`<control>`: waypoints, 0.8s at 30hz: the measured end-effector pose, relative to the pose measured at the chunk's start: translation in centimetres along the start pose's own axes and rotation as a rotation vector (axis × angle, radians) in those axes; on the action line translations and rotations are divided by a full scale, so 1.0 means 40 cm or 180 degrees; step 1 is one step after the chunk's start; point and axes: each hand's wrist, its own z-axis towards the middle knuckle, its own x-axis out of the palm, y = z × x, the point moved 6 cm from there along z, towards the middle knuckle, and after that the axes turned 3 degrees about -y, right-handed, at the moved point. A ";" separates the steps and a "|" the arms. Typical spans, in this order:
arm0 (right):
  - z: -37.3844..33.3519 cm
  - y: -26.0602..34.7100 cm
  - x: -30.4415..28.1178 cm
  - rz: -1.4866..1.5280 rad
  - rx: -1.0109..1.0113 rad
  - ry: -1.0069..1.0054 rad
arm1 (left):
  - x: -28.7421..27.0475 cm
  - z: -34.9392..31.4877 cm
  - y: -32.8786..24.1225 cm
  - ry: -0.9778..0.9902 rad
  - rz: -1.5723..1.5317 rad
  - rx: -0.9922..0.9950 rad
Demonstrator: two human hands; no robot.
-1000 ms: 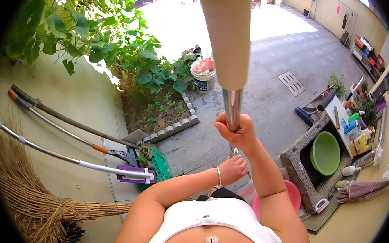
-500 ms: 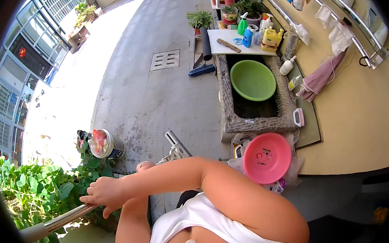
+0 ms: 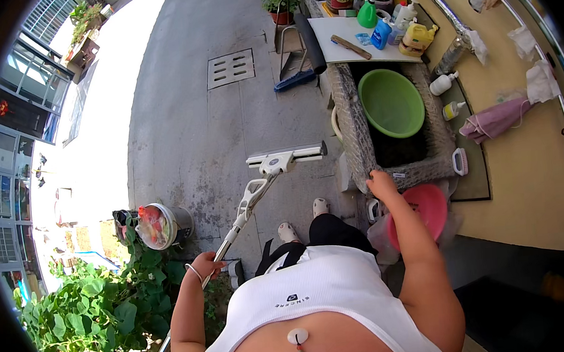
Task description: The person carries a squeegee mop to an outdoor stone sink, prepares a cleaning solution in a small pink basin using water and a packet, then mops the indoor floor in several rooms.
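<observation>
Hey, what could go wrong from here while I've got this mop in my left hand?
Only your left hand holds the mop, so its head could swing off line.

The mop head lies ahead of your shoes; stepping forward might trip you.

Your right hand is at the corner of the rough stone sink, which could scrape it.
</observation>
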 end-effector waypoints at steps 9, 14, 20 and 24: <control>0.213 0.234 0.216 0.3705 0.0771 0.2384 | -0.028 -0.057 -0.391 0.0881 -0.0829 0.0215; 0.275 0.609 0.046 0.6553 -0.0292 0.4273 | -0.064 -0.014 -0.545 0.1700 -0.0929 -0.0172; 0.452 0.621 0.036 0.7441 0.0216 0.2896 | -0.138 0.237 -0.828 -0.0283 0.2173 0.1257; 0.558 0.513 0.209 0.7434 0.1338 0.2296 | -0.167 0.517 -0.837 -0.0837 0.3011 0.1546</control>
